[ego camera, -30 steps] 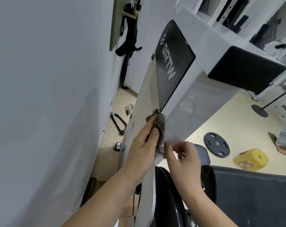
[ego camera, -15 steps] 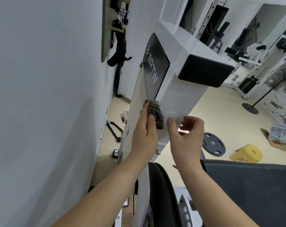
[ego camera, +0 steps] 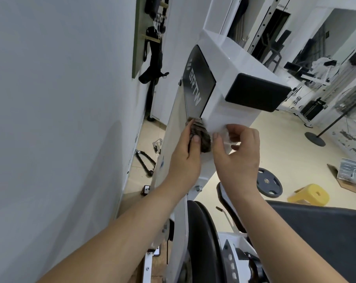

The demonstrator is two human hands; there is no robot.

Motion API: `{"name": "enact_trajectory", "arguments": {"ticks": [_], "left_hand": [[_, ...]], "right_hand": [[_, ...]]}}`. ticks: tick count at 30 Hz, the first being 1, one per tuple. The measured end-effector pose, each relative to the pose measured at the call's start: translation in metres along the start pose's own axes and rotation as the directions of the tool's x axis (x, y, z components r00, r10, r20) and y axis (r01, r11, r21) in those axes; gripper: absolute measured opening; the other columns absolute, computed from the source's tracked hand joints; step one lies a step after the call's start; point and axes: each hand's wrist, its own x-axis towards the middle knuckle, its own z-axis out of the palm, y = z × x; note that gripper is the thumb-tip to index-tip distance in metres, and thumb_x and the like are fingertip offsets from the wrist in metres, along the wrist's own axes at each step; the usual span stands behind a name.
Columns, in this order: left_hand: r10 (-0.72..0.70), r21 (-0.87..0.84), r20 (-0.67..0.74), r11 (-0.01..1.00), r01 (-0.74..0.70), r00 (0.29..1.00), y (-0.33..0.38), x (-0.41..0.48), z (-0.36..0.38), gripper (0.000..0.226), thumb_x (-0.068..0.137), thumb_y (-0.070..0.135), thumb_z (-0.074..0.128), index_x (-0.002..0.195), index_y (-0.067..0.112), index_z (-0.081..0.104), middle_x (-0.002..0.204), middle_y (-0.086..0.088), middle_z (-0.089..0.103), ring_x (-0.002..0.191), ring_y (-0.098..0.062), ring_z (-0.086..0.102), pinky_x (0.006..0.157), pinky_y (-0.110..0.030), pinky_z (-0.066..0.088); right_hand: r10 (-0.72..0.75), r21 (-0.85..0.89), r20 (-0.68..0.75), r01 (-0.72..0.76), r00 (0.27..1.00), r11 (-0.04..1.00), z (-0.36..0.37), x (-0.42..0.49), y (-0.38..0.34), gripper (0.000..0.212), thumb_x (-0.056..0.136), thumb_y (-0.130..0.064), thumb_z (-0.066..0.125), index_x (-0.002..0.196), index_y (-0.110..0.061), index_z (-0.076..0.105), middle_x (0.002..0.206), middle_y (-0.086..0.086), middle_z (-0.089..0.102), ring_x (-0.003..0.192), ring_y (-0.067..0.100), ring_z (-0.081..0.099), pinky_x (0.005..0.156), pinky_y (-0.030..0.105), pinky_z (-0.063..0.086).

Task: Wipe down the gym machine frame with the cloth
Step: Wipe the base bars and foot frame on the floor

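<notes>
The white gym machine frame (ego camera: 232,117) rises up the middle of the view, with a black BRTW panel (ego camera: 197,90) on its side and a black pad (ego camera: 256,91) on its front. My left hand (ego camera: 185,158) grips a bunched grey-brown cloth (ego camera: 201,136) and presses it against the frame's corner just below the black panel. My right hand (ego camera: 238,154) is beside it, fingers curled, pinching a small white piece against the frame's front face. What that white piece is cannot be made out.
A grey wall (ego camera: 60,119) stands close on the left. A black weight plate (ego camera: 269,184), a yellow stool (ego camera: 309,195) and a black rope handle (ego camera: 144,160) lie on the floor. A black seat pad (ego camera: 320,237) is at lower right. More machines stand far right.
Both hands have moved up the frame, the cloth sliding along the corner toward the black panel. My right hand rose with it and now pinches at the front face.
</notes>
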Motion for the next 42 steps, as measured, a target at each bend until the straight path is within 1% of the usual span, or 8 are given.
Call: {"name": "enact_trajectory", "arguments": {"ticks": [5, 13, 21, 23, 28, 31, 36, 42], "left_hand": [[0.086, -0.08, 0.122, 0.994, -0.077, 0.989, 0.052, 0.03, -0.006, 0.044, 0.112, 0.02, 0.04, 0.153, 0.035, 0.042, 0.143, 0.018, 0.05, 0.127, 0.012, 0.049, 0.099, -0.007, 0.043], [-0.032, 0.043, 0.017, 0.999, 0.031, 0.999, -0.006, -0.008, -0.005, 0.047, 0.112, 0.027, 0.039, 0.158, 0.037, 0.036, 0.152, 0.02, 0.046, 0.133, 0.016, 0.042, 0.117, -0.018, 0.035], [0.29, -0.068, 0.114, 0.957, -0.284, 0.95, 0.067, 0.042, 0.006, 0.046, 0.112, 0.017, 0.038, 0.156, 0.028, 0.038, 0.157, -0.004, 0.045, 0.141, -0.011, 0.045, 0.112, -0.025, 0.044], [0.203, 0.038, 0.076, 0.978, -0.207, 0.976, 0.023, 0.02, 0.005, 0.048, 0.112, 0.023, 0.04, 0.157, 0.037, 0.034, 0.156, 0.001, 0.047, 0.14, -0.011, 0.047, 0.115, -0.035, 0.044], [-0.079, 0.174, 0.047, 0.982, 0.07, 0.996, -0.046, -0.024, -0.022, 0.049, 0.11, 0.023, 0.048, 0.156, 0.038, 0.04, 0.152, 0.016, 0.05, 0.125, 0.022, 0.045, 0.116, -0.019, 0.039], [-0.045, 0.133, 0.026, 0.99, 0.041, 0.999, -0.017, -0.007, -0.024, 0.044, 0.109, 0.022, 0.049, 0.151, 0.034, 0.049, 0.143, 0.016, 0.058, 0.128, 0.009, 0.052, 0.117, -0.03, 0.043], [0.122, 0.134, -0.007, 0.984, -0.12, 0.993, 0.01, 0.012, -0.001, 0.047, 0.11, 0.025, 0.045, 0.156, 0.037, 0.041, 0.147, 0.013, 0.055, 0.132, 0.003, 0.051, 0.111, -0.019, 0.044], [-0.234, 0.317, 0.034, 0.925, 0.212, 0.972, -0.068, -0.058, -0.036, 0.042, 0.109, 0.026, 0.048, 0.147, 0.043, 0.049, 0.127, 0.025, 0.06, 0.115, 0.007, 0.058, 0.084, 0.002, 0.04]], "right_hand": [[0.029, 0.0, 0.006, -0.029, 1.0, 1.0, 0.0, -0.001, 0.002, 0.021, 0.093, -0.026, 0.071, 0.111, -0.019, 0.063, 0.107, -0.01, 0.055, 0.099, 0.005, 0.057, 0.083, 0.021, 0.049], [0.054, -0.023, 0.007, -0.054, 0.998, 0.998, -0.004, -0.003, 0.012, 0.02, 0.093, -0.024, 0.073, 0.107, -0.029, 0.059, 0.106, -0.014, 0.053, 0.098, 0.006, 0.058, 0.078, 0.01, 0.044], [0.152, 0.044, -0.016, -0.151, 0.988, 0.988, -0.008, -0.009, 0.02, 0.013, 0.094, -0.02, 0.07, 0.099, -0.029, 0.062, 0.103, -0.015, 0.059, 0.096, 0.007, 0.063, 0.084, 0.035, 0.056], [0.179, 0.026, 0.005, -0.179, 0.984, 0.984, -0.01, -0.015, 0.027, 0.009, 0.095, -0.021, 0.069, 0.096, -0.028, 0.063, 0.1, -0.015, 0.061, 0.095, 0.008, 0.063, 0.085, 0.037, 0.056], [0.302, 0.043, 0.149, -0.312, 0.941, 0.949, -0.005, -0.037, 0.034, 0.009, 0.094, -0.02, 0.068, 0.09, -0.028, 0.067, 0.092, -0.011, 0.069, 0.088, 0.003, 0.065, 0.079, 0.023, 0.052], [0.355, 0.042, 0.194, -0.369, 0.915, 0.928, -0.003, -0.046, 0.034, 0.007, 0.095, -0.02, 0.067, 0.092, -0.026, 0.068, 0.085, -0.014, 0.07, 0.083, -0.003, 0.064, 0.075, 0.022, 0.049], [0.436, 0.015, 0.219, -0.45, 0.873, 0.893, -0.015, -0.051, 0.036, 0.003, 0.097, -0.028, 0.065, 0.096, -0.028, 0.068, 0.087, -0.031, 0.065, 0.082, -0.009, 0.06, 0.072, 0.04, 0.06], [0.467, -0.005, 0.281, -0.485, 0.839, 0.874, -0.023, -0.063, 0.05, 0.007, 0.096, -0.026, 0.066, 0.089, -0.026, 0.069, 0.08, -0.015, 0.07, 0.076, 0.0, 0.063, 0.07, 0.03, 0.053]]}}
